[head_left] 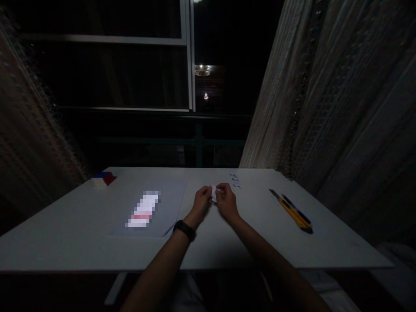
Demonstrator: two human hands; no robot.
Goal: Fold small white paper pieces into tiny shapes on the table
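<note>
A small white piece of paper point(213, 193) is pinched between both hands over the middle of the white table. My left hand point(203, 201), with a dark watch point(184, 230) on its wrist, grips the paper's left side with closed fingers. On the other side my right hand point(227, 201) has its thumb and fingertips closed on the same piece. Fingers cover part of the paper, and the dim light hides any detail on it. Just beyond my right hand lie several small dark marks or slips point(235, 180), too small to make out.
On the right of the table point(81, 249) lie a yellow utility knife point(292, 213) and a black pen point(295, 208). A large paper sheet point(172, 195) lies left, with a glowing, blurred-out phone-like screen point(144, 208) on it. A coloured cube point(103, 179) stands at the far left. Curtains point(269, 95) flank the table.
</note>
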